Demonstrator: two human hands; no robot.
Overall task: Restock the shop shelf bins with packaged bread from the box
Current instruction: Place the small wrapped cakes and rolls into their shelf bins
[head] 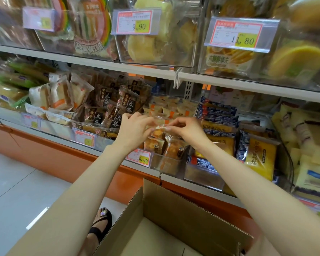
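My left hand (132,129) and my right hand (186,130) meet over a clear shelf bin (166,166) on the lower shelf. Both pinch the top seam of a clear packet of small orange-brown bread (156,134), which hangs upright just above the bin. More packets of the same bread (174,148) stand in the bin below it. The open cardboard box (174,218) sits below my arms, in front of the shelf; the part of its inside that shows holds nothing.
A price tag reading 15.60 (139,157) hangs on the bin front. Dark brown packets (111,109) fill the bin to the left, blue and yellow toast packets (251,150) the one to the right. Upper shelf bins (155,34) hold cakes. A sandalled foot (101,224) stands by the box.
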